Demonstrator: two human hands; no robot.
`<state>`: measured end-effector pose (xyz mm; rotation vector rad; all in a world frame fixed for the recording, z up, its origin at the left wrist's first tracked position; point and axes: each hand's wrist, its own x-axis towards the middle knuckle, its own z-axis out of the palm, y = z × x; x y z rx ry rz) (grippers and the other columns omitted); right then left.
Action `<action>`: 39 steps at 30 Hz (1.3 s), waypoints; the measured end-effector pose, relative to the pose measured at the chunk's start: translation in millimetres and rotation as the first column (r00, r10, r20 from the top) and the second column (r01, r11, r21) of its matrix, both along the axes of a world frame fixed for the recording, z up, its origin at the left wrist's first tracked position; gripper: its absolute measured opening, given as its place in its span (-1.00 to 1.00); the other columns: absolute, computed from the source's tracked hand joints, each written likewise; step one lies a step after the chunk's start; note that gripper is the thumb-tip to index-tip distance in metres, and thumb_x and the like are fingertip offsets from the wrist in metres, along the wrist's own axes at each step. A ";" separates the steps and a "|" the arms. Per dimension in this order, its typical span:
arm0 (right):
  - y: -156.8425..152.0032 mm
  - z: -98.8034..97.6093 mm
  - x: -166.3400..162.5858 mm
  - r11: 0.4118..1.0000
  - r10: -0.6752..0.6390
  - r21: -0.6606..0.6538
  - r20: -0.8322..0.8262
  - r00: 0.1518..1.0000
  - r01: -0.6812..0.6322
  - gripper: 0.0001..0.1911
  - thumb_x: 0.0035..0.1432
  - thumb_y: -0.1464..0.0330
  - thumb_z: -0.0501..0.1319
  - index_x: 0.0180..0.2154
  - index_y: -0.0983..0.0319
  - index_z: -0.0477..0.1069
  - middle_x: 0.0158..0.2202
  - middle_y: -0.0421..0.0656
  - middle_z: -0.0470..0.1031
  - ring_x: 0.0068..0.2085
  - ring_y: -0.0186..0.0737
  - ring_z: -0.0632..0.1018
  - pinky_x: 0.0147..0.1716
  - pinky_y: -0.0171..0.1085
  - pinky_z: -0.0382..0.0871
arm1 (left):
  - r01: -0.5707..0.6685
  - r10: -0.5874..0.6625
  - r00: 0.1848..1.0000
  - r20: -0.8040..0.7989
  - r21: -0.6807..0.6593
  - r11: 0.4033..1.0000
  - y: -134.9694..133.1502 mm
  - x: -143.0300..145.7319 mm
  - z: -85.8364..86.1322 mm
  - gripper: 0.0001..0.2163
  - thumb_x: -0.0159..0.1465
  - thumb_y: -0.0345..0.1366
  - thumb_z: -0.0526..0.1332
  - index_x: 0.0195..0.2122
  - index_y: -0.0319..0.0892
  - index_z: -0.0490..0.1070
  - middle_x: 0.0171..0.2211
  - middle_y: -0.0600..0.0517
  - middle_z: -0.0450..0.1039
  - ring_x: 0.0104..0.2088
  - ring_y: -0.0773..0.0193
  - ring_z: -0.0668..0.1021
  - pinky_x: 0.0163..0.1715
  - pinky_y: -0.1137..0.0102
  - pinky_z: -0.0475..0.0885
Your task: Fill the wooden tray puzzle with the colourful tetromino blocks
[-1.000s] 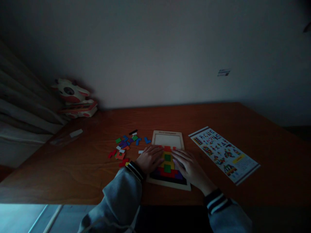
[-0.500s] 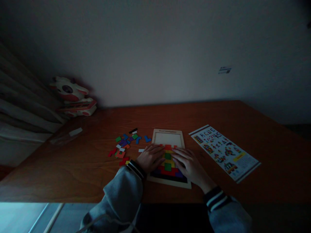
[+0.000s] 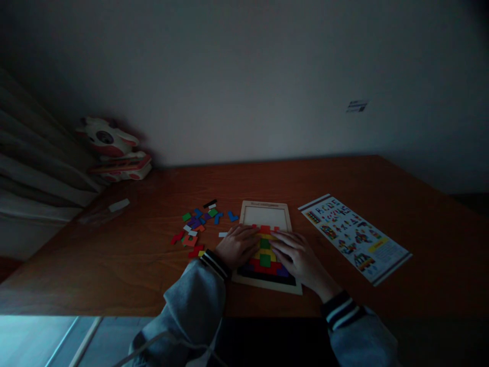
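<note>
A pale wooden puzzle tray (image 3: 267,209) lies on the brown table (image 3: 344,285) in front of me. Its near half is filled with flat coloured blocks (image 3: 265,261) in red, green, yellow and purple; the far half shows bare white board. My left hand (image 3: 237,245) rests flat on the tray's left side, fingers spread over the blocks. My right hand (image 3: 295,254) lies flat on the right side, fingertips touching the upper row of blocks. Neither hand grips a piece. Loose coloured pieces (image 3: 198,227) are scattered to the left of the tray.
A printed pattern sheet (image 3: 355,235) lies right of the tray. A red and white toy (image 3: 112,150) sits in the back left corner by a curtain (image 3: 34,173). A small white card (image 3: 119,205) lies at the left. The scene is dim.
Both hands stay on the tray, shifted only slightly. The view has tilted a little, moving everything up in the frame.
</note>
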<state>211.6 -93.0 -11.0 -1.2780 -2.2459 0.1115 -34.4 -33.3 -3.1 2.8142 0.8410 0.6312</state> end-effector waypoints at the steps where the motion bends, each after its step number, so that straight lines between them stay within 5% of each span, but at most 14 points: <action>1: 0.4 -0.9 0.1 1.000 0.000 0.000 0.002 1.000 0.000 -0.71 0.32 0.37 0.16 0.04 0.14 0.51 0.12 -0.08 0.51 0.14 -0.07 0.48 0.14 0.03 0.33 | 0.001 -0.001 1.000 -0.003 -0.001 1.000 0.3 -0.2 -0.3 -0.70 0.41 -0.20 0.11 0.11 -0.12 0.45 0.20 -0.08 0.40 0.16 0.05 0.43 0.18 0.05 0.34; 22: -1.3 2.2 -3.8 0.999 -0.021 0.031 -0.032 0.999 0.022 -0.76 0.30 0.39 0.17 -0.04 0.15 0.53 0.04 -0.10 0.56 0.05 -0.10 0.54 0.08 -0.02 0.39 | -0.008 0.008 1.000 -0.001 -0.031 0.999 -0.1 0.3 1.9 -0.69 0.39 -0.19 0.14 0.10 -0.10 0.45 0.19 -0.07 0.41 0.16 0.06 0.43 0.16 0.07 0.36; 30: -13.9 3.8 10.5 0.993 -0.112 0.019 -0.198 0.974 0.118 -0.72 0.36 0.36 0.08 0.03 0.16 0.46 0.00 -0.09 0.57 0.01 -0.12 0.56 0.02 -0.07 0.42 | -0.052 0.050 0.997 0.059 0.028 0.998 -3.1 -4.4 2.4 -0.73 0.41 -0.20 0.12 0.05 -0.11 0.48 0.14 -0.07 0.46 0.13 0.07 0.45 0.10 0.10 0.40; 39: -55.7 -5.6 46.0 0.961 -0.246 0.074 -0.222 0.944 0.268 -0.73 0.31 0.28 0.16 0.02 0.13 0.46 -0.02 -0.09 0.57 0.00 -0.07 0.57 0.00 -0.07 0.48 | -0.209 0.192 0.975 0.114 0.158 0.965 -51.2 -34.7 12.3 -0.69 0.38 -0.16 0.16 0.08 -0.14 0.44 0.04 -0.10 0.54 0.02 0.06 0.53 0.07 0.09 0.39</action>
